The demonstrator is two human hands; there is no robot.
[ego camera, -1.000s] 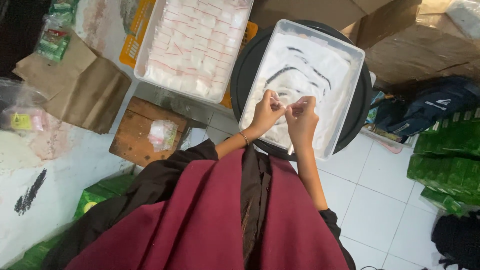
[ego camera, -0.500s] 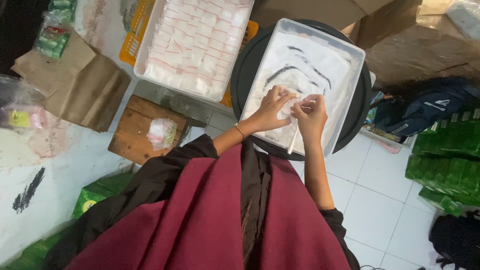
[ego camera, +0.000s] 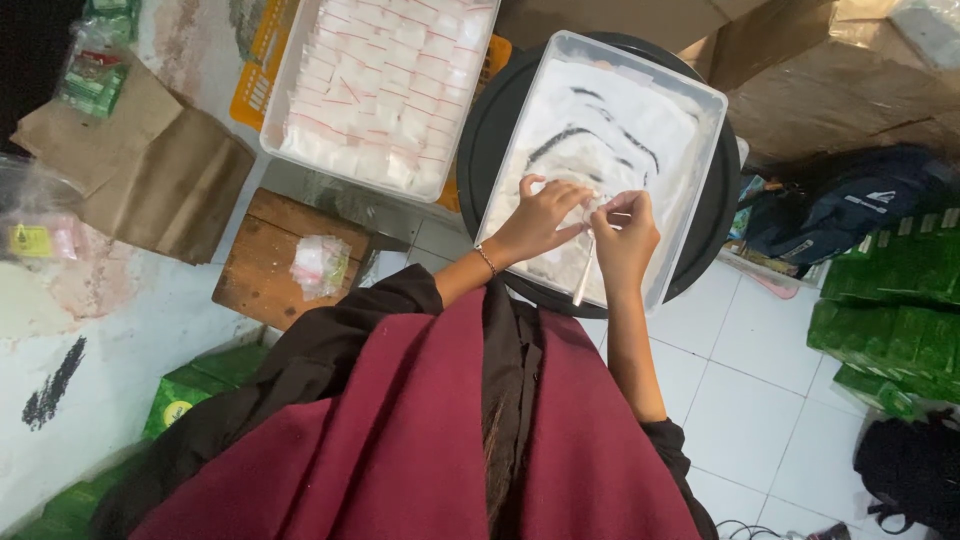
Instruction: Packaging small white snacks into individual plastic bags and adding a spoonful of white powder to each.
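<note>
Small clear packet (ego camera: 600, 207) pinched between fingers of both hands, just above the white powder in the clear tray (ego camera: 700, 190). Left hand (ego camera: 540, 220) clamped on packet's left edge, fingertips together. Right hand (ego camera: 625, 235) closed on packet's right edge, also gripping a white spoon (ego camera: 583, 275) hanging down toward tray's near rim. Under the tray, a round black stand (ego camera: 490, 130). Left of the tray, a second tray (ego camera: 290, 110) packed with filled packets over a yellow crate (ego camera: 258, 60). Further left of the tray, a wooden stool (ego camera: 262, 265) bearing a loose bag pile (ego camera: 320, 265).
</note>
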